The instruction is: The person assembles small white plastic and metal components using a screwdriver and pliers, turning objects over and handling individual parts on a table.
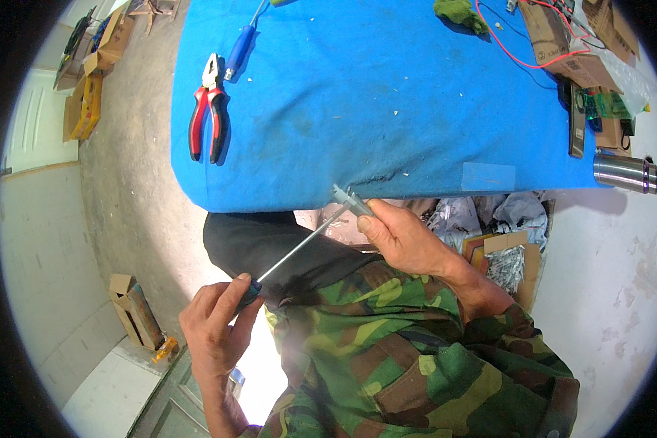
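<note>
Left hand (215, 321): closed round dark-handled, steel-shafted screwdriver (303, 244). Right hand (410, 237): pinching small grey metal fitting (352, 201), at half-past-one from left hand, by blue cloth-covered counter's (343, 109) near edge. Hazard: skewed pressure could slip the screwdriver into right hand.

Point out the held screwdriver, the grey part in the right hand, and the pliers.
Held screwdriver (303, 244): head view, middle of the shaft.
Grey part (355, 204): head view, its body.
Pliers (199, 111): head view, left handle.

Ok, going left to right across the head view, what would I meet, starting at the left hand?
Left hand → held screwdriver's shaft → small grey part → right hand → shiny metal cylinder.
</note>
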The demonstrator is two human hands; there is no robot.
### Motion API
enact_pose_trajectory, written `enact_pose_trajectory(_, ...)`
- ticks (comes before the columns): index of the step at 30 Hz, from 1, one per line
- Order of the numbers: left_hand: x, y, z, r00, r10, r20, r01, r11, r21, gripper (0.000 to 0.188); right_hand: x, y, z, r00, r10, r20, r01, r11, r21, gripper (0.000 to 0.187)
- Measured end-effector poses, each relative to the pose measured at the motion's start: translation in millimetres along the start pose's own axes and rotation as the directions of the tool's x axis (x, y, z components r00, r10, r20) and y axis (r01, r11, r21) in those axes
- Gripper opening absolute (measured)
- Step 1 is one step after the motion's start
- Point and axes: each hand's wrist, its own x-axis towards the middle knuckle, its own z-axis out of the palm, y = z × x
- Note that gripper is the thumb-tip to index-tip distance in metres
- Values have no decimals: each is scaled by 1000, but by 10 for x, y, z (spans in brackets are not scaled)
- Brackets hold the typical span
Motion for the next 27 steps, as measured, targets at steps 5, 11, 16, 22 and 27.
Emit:
enact_pose_trajectory(5, -5, -96, 85, 999, -19, -28, 16, 996, -90, 50, 9, -37, -24, 999, 31, 28, -32, 999, 35, 28)
enact_pose_trajectory(11, 39, -153, 110, 999, 38, -37, -41, 995, -88, 47, 8, -71, -56, 997, 55, 45, -56, 998, 18, 28)
enact_pose_trajectory(16, 81, -200, 192, 996, 64, -64, -71, 991, -112, 40, 17, -62, -58, 997, 48, 64, -52, 997, 59, 28)
enact_pose_trajectory(22, 72, -459, 295, 994, 96, -49, -105, 971, -215, 29, 26, -42, -65, 997, 6, 74, -9, 999, 38, 28)
enact_pose_trajectory(27, 122, -392, 238, 997, -36, 69, 58, 935, -350, 28, 34, -33, -44, 999, 21, 49, -22, 1000, 16, 28)
